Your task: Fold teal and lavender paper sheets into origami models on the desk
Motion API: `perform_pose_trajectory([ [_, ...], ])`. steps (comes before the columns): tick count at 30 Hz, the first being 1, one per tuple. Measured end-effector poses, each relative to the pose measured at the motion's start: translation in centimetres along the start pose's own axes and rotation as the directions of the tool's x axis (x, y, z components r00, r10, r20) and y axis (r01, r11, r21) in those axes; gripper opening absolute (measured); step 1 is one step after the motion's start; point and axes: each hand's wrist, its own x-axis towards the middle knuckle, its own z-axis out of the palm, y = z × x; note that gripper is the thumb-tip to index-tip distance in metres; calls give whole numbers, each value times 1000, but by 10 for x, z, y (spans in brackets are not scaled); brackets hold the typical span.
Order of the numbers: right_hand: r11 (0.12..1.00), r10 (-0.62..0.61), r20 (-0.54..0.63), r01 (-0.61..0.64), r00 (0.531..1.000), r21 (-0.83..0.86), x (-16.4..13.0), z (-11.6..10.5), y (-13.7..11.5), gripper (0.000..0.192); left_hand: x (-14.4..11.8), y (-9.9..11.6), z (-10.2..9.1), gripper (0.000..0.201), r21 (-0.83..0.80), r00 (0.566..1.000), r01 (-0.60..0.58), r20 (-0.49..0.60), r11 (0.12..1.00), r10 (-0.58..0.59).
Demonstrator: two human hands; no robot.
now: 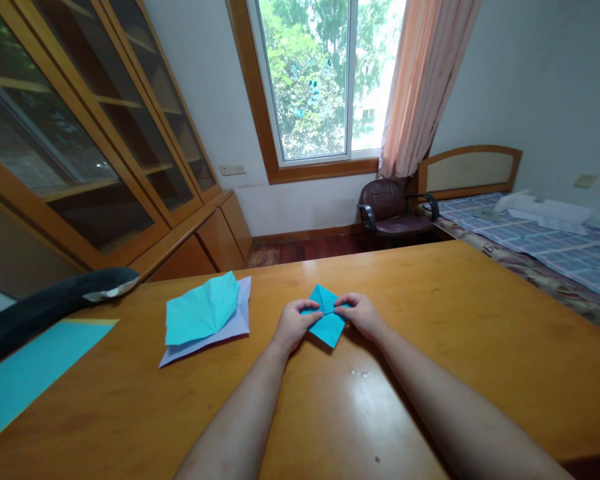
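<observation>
A small, partly folded piece of turquoise paper [326,319] lies flat on the glossy wooden tabletop [430,373], in the middle and a little toward the far edge. Both hands are on it. The left hand [294,322] pinches its left corner with curled fingers, and the right hand [360,312] pinches the right corner the same way, so each is closed on the paper. Two flaps appear to meet at a centre line between the thumbs, though the folds are too small to read with certainty.

To do this fold well, the flap edges should sit exactly along that centre line before any crease is pressed. The paper should stay flat against the tabletop, with the fingertips running outward from the middle so the crease comes out sharp and even on both sides.

To the left, well apart, a crumpled turquoise sheet [203,308] rests on a pale lilac sheet [230,327]. A flat turquoise sheet [30,370] lies at the left edge.
</observation>
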Motion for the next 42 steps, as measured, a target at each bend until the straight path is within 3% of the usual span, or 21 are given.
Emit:
perform_pose_trajectory([
  [6,956,-129,19,129,992,-265,4,-1,6,16,3,-2,-3,23,220,997,-70,44,973,62],
  [11,688,-331,181,368,926,-625,-1,-1,2,14,8,-8,-8,13,544,962,-272,137,794,235],
  [15,488,-268,296,394,917,-779,-8,2,-6,17,6,-5,-11,15,720,939,-332,188,610,289],
  [20,334,-228,369,428,901,-840,-13,9,-10,21,3,0,-7,17,851,946,-295,197,435,256],
  [27,320,-198,429,471,882,-822,-15,15,-5,35,3,-3,2,28,812,888,-458,397,362,233],
  [31,324,-106,429,440,897,-838,-16,17,-4,49,5,-8,6,29,816,865,-494,427,301,265],
  [42,302,-41,453,443,891,-844,-19,17,1,64,11,-20,8,42,887,918,-393,366,243,150],
])
